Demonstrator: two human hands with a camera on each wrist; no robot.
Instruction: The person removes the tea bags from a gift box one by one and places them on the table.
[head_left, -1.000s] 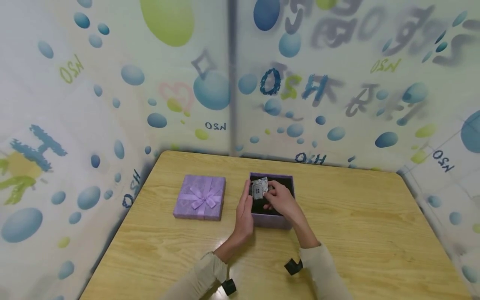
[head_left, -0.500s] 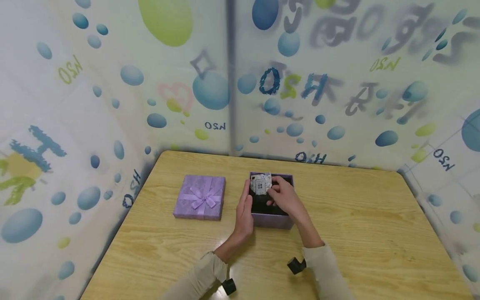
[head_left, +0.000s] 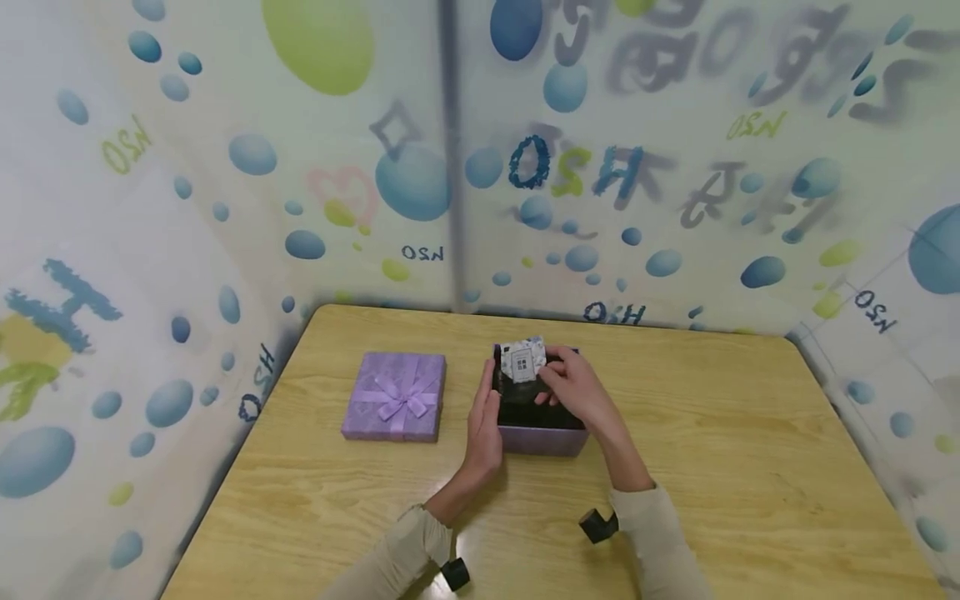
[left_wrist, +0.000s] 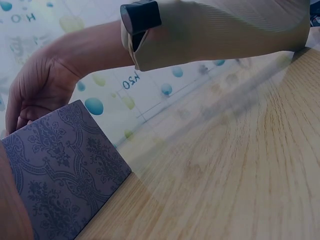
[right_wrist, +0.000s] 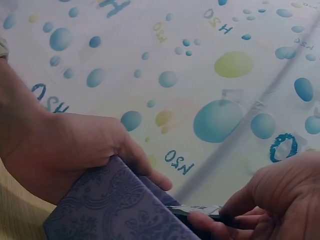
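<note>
Head view first: both forearms reach forward from the bottom edge over the wooden surface (head_left: 720, 467), sleeves pulled to the wrists. The left hand (head_left: 483, 421) lies flat against the left wall of the open purple box (head_left: 542, 439), fingers straight and pointing away from the person, pressing the box rather than curling round it. The right hand (head_left: 573, 387) is above the box's dark inside, its fingers bent in a pinch grip on a small white packet (head_left: 523, 361) with a dark window-like print. The packet is held tilted over the far left part of the box. The box stands near the middle of the surface; its purple lid (head_left: 395, 397), tied with a bow, lies flat well apart to the left.

Left wrist view: the box's side (left_wrist: 62, 170), with a damask pattern, fills the lower left. Beyond it the right hand (left_wrist: 37, 90) bends down from its sleeved forearm, fingers curled toward the box top.

Right wrist view: the left hand (right_wrist: 75, 147) rests along the patterned box wall (right_wrist: 115, 210), thumb lying on the rim. At the lower right the right hand's fingertips (right_wrist: 210, 222) clamp the thin edge of the packet (right_wrist: 197, 210) just above the box.
</note>
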